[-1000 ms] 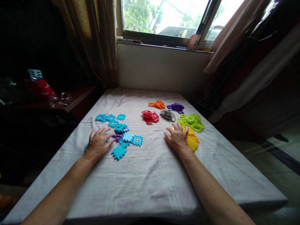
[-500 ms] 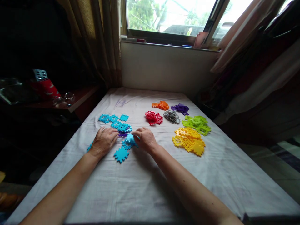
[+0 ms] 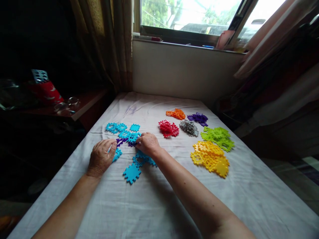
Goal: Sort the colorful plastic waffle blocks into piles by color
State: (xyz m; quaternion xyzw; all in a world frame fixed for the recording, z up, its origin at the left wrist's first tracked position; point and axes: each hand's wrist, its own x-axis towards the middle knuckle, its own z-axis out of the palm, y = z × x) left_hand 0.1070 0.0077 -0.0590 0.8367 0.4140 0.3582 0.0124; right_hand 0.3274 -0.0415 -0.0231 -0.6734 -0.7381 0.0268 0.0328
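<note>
My left hand pinches the edge of a purple interlocking plastic tile. Right by that hand's thumb lies a blue tile, partly covered by the hand. My right hand has its fingers bent together at the near edge of a cluster of blue tiles, beside another purple tile; what the fingertips hold is hidden. Below the right wrist lie more blue tiles, with a solid blue square tile nearest me. Further back sit blue openwork tiles and a small blue tile.
Sorted piles of tiles lie to the right: red, orange, grey, purple, green and yellow. A pale cloth covers the table. A side desk with glasses stands left.
My left hand has moved left and toward me, drawing a purple tile out from the blue cluster. My right hand has shifted slightly left, off the near blue tiles. The view has turned slightly.
</note>
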